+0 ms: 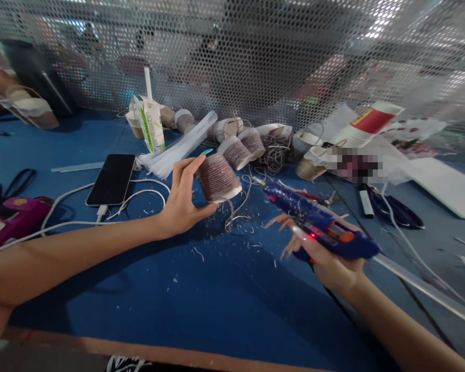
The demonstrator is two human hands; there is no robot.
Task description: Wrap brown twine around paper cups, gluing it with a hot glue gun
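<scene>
i am viewing a blue table (pixel 217 299) that is filling most of the frame. its near edge is showing as a brown strip at the bottom, and its far edge is meeting a perforated metal screen (pixel 256 62). the widest bare area is lying between the two forearms and the near edge, carrying only small scraps. the far half is crowded.

the left hand (pixel 180 201) is closed around one twine-wrapped cup (pixel 218 178), thumb below and fingers over the top. it is holding the cup on its side above the table, left of centre. the right hand (pixel 333 261) is gripping one blue glue gun (pixel 318 225), whose nozzle is pointing toward the cup and standing just apart from it.

behind the cup i am counting at least five more wrapped cups (pixel 236 151) in a loose row, beside one tangle of twine (pixel 273 152). one bundle of clear glue sticks (pixel 178 147) is lying diagonally next to one phone (pixel 112 179), which is plugged into a white cable (pixel 101 211). one drink carton (pixel 151 121) is standing upright behind them. one pink glue gun (pixel 17 217) is lying at the left edge, and one pair of scissors (pixel 395 209) is lying to the right.
</scene>
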